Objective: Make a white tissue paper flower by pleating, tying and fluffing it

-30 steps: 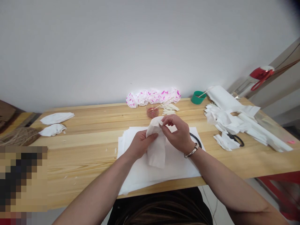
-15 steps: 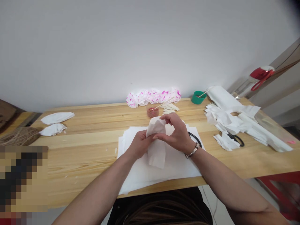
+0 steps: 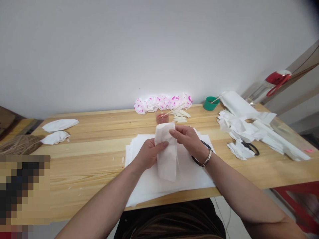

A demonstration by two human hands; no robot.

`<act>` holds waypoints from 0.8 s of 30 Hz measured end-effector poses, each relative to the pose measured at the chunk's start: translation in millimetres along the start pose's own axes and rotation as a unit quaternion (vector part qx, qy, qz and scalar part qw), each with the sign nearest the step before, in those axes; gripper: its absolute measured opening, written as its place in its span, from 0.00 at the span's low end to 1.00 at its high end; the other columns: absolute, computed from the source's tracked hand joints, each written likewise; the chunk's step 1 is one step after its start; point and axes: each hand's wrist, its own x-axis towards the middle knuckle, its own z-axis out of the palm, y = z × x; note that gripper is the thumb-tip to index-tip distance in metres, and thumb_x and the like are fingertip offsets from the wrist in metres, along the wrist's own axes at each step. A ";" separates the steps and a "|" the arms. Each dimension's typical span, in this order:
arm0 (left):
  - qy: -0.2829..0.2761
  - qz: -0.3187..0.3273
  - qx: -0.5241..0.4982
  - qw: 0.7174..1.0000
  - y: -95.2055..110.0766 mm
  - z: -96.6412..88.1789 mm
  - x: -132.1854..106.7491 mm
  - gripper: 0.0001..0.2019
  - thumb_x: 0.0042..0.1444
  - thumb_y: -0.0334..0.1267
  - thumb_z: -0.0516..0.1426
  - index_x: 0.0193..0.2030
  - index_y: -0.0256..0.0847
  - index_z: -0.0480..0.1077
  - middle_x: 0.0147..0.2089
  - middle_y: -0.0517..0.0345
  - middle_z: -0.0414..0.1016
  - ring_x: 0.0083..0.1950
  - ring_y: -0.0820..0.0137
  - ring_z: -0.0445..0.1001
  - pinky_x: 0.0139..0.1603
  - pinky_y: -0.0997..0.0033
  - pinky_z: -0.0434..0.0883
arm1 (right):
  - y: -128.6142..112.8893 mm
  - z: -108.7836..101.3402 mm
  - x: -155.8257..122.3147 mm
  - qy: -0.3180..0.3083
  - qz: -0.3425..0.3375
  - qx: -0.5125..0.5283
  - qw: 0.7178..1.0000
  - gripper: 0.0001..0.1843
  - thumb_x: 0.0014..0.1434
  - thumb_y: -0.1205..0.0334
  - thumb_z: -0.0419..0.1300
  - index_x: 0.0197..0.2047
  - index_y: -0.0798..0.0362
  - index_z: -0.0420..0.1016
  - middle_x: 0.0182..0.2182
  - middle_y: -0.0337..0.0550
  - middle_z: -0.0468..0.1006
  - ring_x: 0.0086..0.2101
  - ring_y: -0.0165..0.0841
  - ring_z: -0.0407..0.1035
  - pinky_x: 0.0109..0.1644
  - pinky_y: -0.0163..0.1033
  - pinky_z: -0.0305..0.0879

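Observation:
A folded strip of white tissue paper (image 3: 167, 156) stands upright between both hands above a stack of white sheets (image 3: 149, 182) on the wooden table (image 3: 94, 152). My left hand (image 3: 149, 153) grips the strip from the left, thumb across its front. My right hand (image 3: 187, 139), with a metal bracelet on the wrist, pinches the strip's upper right edge. A black ring-shaped object (image 3: 204, 144) lies on the sheets, partly hidden by my right wrist.
Pink-spotted paper flowers (image 3: 163, 102), a small pink cup with a stick (image 3: 161, 117) and short white strips (image 3: 179, 116) sit at the back. A green cup (image 3: 210, 103), white paper scraps (image 3: 245, 127) and scissors (image 3: 251, 147) lie right. Folded white pieces (image 3: 58, 130) and twine (image 3: 20, 144) lie left.
My right hand has come down from the strip's top to its upper right edge, and the paper top, bent over before, now stands straighter. My left hand has kept its grip.

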 end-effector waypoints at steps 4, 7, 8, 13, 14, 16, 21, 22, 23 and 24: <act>-0.010 -0.007 -0.003 1.000 0.4 0.3 -0.5 0.13 0.46 0.42 0.65 0.33 0.34 0.75 0.30 0.51 0.79 0.30 0.66 0.76 0.33 0.68 0.71 | -2.6 3.5 -2.6 0.020 0.011 0.001 1.000 0.22 0.49 0.46 0.62 0.19 0.56 0.66 0.18 0.32 0.54 0.21 0.23 0.47 0.24 0.33 0.44; -0.021 -0.018 -0.012 1.000 0.5 -0.2 -0.5 0.13 0.46 0.41 0.65 0.34 0.33 0.75 0.31 0.50 0.79 0.31 0.66 0.76 0.34 0.67 0.71 | 1.8 5.5 -2.4 0.036 0.009 0.018 0.999 0.21 0.50 0.48 0.61 0.18 0.56 0.65 0.18 0.33 0.55 0.21 0.23 0.48 0.25 0.34 0.47; -0.028 -0.023 -0.017 0.999 0.6 -0.2 -0.6 0.13 0.45 0.40 0.65 0.34 0.33 0.75 0.32 0.49 0.79 0.32 0.65 0.76 0.35 0.66 0.71 | 3.7 5.6 -1.9 0.043 0.011 0.022 0.999 0.21 0.50 0.48 0.61 0.18 0.55 0.64 0.18 0.33 0.55 0.21 0.23 0.49 0.25 0.34 0.48; -0.111 -0.071 -0.038 0.991 2.6 1.7 -4.3 0.16 0.42 0.33 0.67 0.40 0.32 0.74 0.36 0.46 0.79 0.36 0.61 0.77 0.39 0.61 0.72 | 9.0 1.9 1.4 0.110 0.010 0.035 0.993 0.24 0.49 0.48 0.62 0.16 0.54 0.57 0.17 0.32 0.52 0.20 0.23 0.47 0.22 0.32 0.47; -0.134 -0.084 -0.040 0.987 3.1 2.3 -5.3 0.17 0.42 0.32 0.66 0.41 0.32 0.74 0.37 0.45 0.79 0.36 0.60 0.78 0.40 0.59 0.72 | 9.0 0.8 2.2 0.122 0.012 0.040 0.992 0.24 0.49 0.48 0.62 0.16 0.54 0.56 0.16 0.31 0.52 0.20 0.22 0.47 0.22 0.32 0.47; -0.173 -0.104 -0.046 0.978 4.3 3.1 -7.1 0.17 0.43 0.31 0.65 0.43 0.32 0.73 0.39 0.42 0.79 0.38 0.58 0.78 0.41 0.56 0.73 | 8.4 -1.2 3.7 0.139 0.022 0.057 0.988 0.24 0.49 0.48 0.62 0.16 0.54 0.57 0.16 0.31 0.52 0.20 0.22 0.48 0.22 0.31 0.49; -0.210 -0.117 -0.039 0.970 6.9 3.0 -9.2 0.17 0.46 0.27 0.63 0.45 0.30 0.72 0.40 0.40 0.78 0.40 0.56 0.77 0.39 0.57 0.73 | 5.3 -3.5 6.3 0.163 0.042 0.099 0.981 0.21 0.47 0.48 0.63 0.17 0.55 0.62 0.17 0.33 0.57 0.20 0.23 0.53 0.23 0.32 0.55; -0.214 -0.116 -0.037 0.969 7.3 2.8 -9.5 0.16 0.46 0.27 0.63 0.45 0.30 0.72 0.40 0.40 0.78 0.41 0.56 0.77 0.40 0.58 0.73 | 4.7 -3.6 6.3 0.164 0.044 0.101 0.980 0.21 0.46 0.48 0.63 0.17 0.55 0.63 0.17 0.33 0.57 0.20 0.23 0.53 0.23 0.32 0.56; -0.220 -0.114 -0.039 0.968 7.6 2.5 -9.7 0.17 0.46 0.26 0.62 0.45 0.30 0.72 0.41 0.39 0.78 0.41 0.56 0.77 0.40 0.58 0.73 | 4.2 -3.4 6.3 0.162 0.045 0.103 0.980 0.21 0.46 0.48 0.63 0.17 0.55 0.63 0.17 0.33 0.57 0.20 0.23 0.53 0.23 0.32 0.56; -0.227 -0.112 -0.045 0.966 7.8 2.1 -9.8 0.17 0.46 0.27 0.62 0.46 0.30 0.72 0.41 0.39 0.78 0.41 0.56 0.77 0.41 0.57 0.73 | 3.8 -3.2 6.0 0.157 0.046 0.104 0.981 0.21 0.46 0.48 0.63 0.17 0.55 0.63 0.16 0.33 0.57 0.20 0.23 0.53 0.23 0.32 0.56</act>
